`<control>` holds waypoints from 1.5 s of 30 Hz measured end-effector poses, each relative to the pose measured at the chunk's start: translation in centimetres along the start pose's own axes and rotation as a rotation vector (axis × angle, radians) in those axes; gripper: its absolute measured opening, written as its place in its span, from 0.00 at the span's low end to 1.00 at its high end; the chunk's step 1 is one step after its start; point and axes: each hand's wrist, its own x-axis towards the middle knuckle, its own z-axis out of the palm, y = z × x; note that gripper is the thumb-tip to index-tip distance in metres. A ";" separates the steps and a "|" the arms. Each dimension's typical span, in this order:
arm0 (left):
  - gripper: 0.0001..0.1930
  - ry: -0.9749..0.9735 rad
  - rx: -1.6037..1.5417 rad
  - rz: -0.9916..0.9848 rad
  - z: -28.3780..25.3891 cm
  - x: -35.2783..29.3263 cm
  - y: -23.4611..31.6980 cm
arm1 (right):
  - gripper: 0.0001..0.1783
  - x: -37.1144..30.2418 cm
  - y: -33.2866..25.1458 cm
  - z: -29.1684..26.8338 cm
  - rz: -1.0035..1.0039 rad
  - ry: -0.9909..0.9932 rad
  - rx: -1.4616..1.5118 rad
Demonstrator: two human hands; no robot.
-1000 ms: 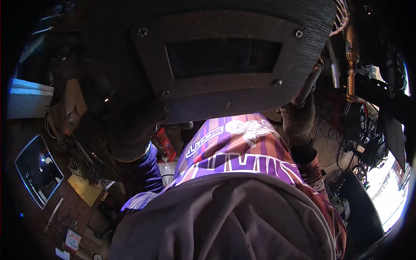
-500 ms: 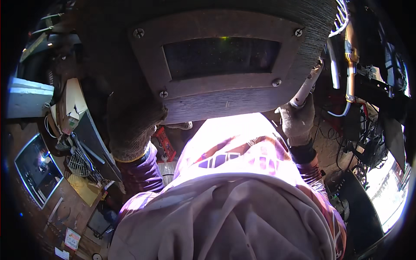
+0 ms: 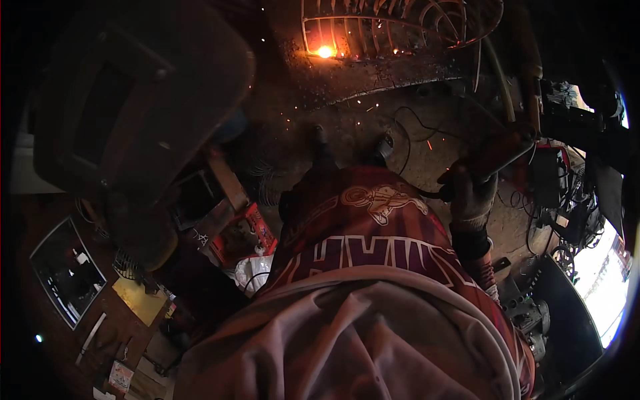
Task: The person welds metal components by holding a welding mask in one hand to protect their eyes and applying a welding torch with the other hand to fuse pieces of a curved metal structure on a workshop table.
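My gloved left hand [image 3: 145, 230] is in deep shadow below the dark welding shield [image 3: 143, 100], and its fingers are hard to make out. It grips the shield, which is tilted at the left and has a rectangular viewing window. On the right, my gloved right hand [image 3: 472, 197] is wrapped round a welding electrode holder [image 3: 503, 153]. Ahead lies a metal grate [image 3: 373, 33] of thin bars with a curved, coiled end. A weld spot [image 3: 325, 51] glows orange at its near left corner, and sparks scatter below it.
A red toolbox [image 3: 243, 233] stands on the floor left of my legs. Dark cables [image 3: 407, 133] run across the floor ahead. Tangled wires and machine parts [image 3: 563, 200] crowd the right side. A glass-like framed panel [image 3: 67, 270] and a yellow sheet [image 3: 140, 299] lie at the left.
The welding shield has swung from in front of me to the left, uncovering the grate. The bright white glare has gone, leaving an orange glow and sparks. My right hand remains at the right.
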 end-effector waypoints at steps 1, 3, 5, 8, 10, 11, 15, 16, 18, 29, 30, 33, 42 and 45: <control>0.19 0.015 0.049 0.019 -0.2 -0.1 -0.2 | 0.25 -0.3 0.2 -0.4 -0.002 -0.006 -0.007; 0.20 0.017 0.158 0.083 -0.6 -0.1 0.0 | 0.26 -0.9 0.8 -1.3 -0.009 0.000 0.005; 0.21 -0.035 -0.197 -0.080 -0.5 -0.7 0.1 | 0.26 -1.4 1.2 -2.1 -0.020 0.008 0.015; 0.24 -0.192 -1.277 -0.602 -0.3 -1.2 0.6 | 0.27 -2.1 1.3 -3.4 -0.017 0.038 0.079; 0.19 -0.423 -0.917 -0.202 0.6 -1.2 2.2 | 0.27 -2.4 1.2 -3.9 -0.065 0.061 0.172; 0.17 -0.576 -0.708 0.099 1.8 -0.4 3.9 | 0.27 -2.3 0.9 -3.3 -0.079 0.062 0.182; 0.14 -1.122 -0.977 -0.162 7.0 -0.6 13.6 | 0.29 -2.2 -1.3 -3.7 -0.128 0.087 0.187; 0.13 -1.147 -1.033 -0.179 8.1 -1.3 15.6 | 0.29 -2.2 -2.0 -3.4 -0.114 0.185 0.285; 0.13 -1.165 -1.090 -0.186 9.6 -2.2 18.4 | 0.29 -2.3 -2.3 -4.2 -0.079 0.170 0.473; 0.17 -1.245 -0.940 0.395 14.1 -3.2 24.9 | 0.28 -3.6 -0.2 -6.8 -0.107 0.362 0.566; 0.17 -1.386 -0.907 0.300 14.0 -3.0 25.3 | 0.27 -3.6 -0.5 -6.5 -0.109 0.478 0.532; 0.18 -1.464 -0.824 0.393 14.1 -3.1 26.3 | 0.26 -3.7 -0.1 -7.5 -0.045 0.514 0.595; 0.12 -0.544 -1.280 0.340 12.4 6.9 19.8 | 0.26 -4.9 0.1 -8.2 -0.048 0.568 0.714; 0.18 -0.436 -0.889 0.229 14.8 13.1 18.7 | 0.25 -4.7 -0.3 -7.8 -0.046 0.661 0.682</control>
